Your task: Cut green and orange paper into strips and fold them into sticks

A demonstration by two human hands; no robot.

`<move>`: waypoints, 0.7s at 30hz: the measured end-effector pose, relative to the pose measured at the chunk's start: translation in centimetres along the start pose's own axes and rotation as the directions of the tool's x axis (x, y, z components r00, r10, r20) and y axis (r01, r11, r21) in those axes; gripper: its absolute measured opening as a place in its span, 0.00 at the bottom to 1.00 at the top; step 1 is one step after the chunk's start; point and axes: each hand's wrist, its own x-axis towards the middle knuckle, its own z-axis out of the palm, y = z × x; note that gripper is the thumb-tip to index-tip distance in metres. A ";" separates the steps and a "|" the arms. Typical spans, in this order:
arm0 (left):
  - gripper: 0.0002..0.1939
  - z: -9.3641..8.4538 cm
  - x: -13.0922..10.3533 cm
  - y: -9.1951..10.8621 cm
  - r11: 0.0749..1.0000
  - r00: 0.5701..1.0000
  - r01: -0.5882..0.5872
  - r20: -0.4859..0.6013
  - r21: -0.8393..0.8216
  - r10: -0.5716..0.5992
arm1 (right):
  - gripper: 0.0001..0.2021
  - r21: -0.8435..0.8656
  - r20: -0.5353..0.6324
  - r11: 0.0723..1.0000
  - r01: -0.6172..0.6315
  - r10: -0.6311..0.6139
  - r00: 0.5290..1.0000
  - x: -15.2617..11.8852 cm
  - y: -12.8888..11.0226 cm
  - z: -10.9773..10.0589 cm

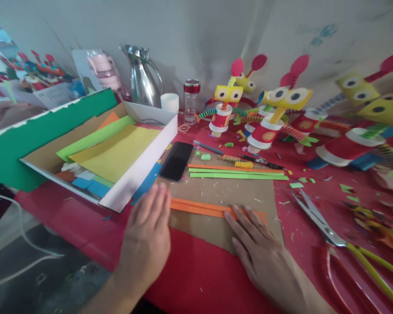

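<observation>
Two orange paper strips (196, 206) lie side by side across a brown cardboard sheet (209, 235). My left hand (150, 231) is at their left end, fingers stretched out and held together; whether it touches the strips I cannot tell. On the right end of the strips my right hand (258, 244) rests flat with its fingers a little apart. Farther back on the cardboard are green paper strips (237, 174) and another orange strip (216, 167). Small folded paper springs, one of them yellow (244, 165), sit near a black pen (260, 162).
A white box (144, 168) of coloured paper stands left, beside a black phone (177, 161). Scissors (327, 229) lie open at right on the red table. Paper-cup figures (221, 117), a glass bottle (190, 102), a paper cup (170, 103) and a metal jug (143, 83) line the back.
</observation>
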 end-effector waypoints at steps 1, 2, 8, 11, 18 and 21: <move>0.30 -0.1 0.3 0.9 0.998 0.999 -0.044 -0.003 -0.032 0.044 | 0.27 -0.008 -0.010 1.000 0.006 -0.007 1.000 -0.1 0.1 0.1; 0.29 -0.2 0.6 1.7 0.995 0.997 -0.077 -0.019 -0.055 0.076 | 0.27 -0.015 -0.023 1.000 0.013 -0.013 1.000 -0.1 0.1 0.3; 0.29 1.3 1.1 3.6 0.978 0.972 -0.160 0.150 -0.135 0.180 | 0.31 -0.039 -0.043 0.998 0.042 -0.043 0.998 -0.1 0.3 0.5; 0.33 2.0 0.4 2.5 0.991 0.968 -0.047 0.238 -0.129 0.076 | 0.30 -0.039 -0.025 0.999 0.019 -0.020 1.000 0.0 0.1 0.2; 0.29 2.5 -0.6 0.2 0.983 0.966 -0.043 0.244 -0.179 0.086 | 0.25 -0.028 0.031 0.999 -0.035 0.036 0.999 0.3 -0.4 -0.7; 0.30 2.7 -0.9 -0.4 0.986 0.976 0.026 0.215 -0.166 0.010 | 0.24 -0.028 0.052 0.998 -0.049 0.050 0.997 0.3 -0.5 -1.0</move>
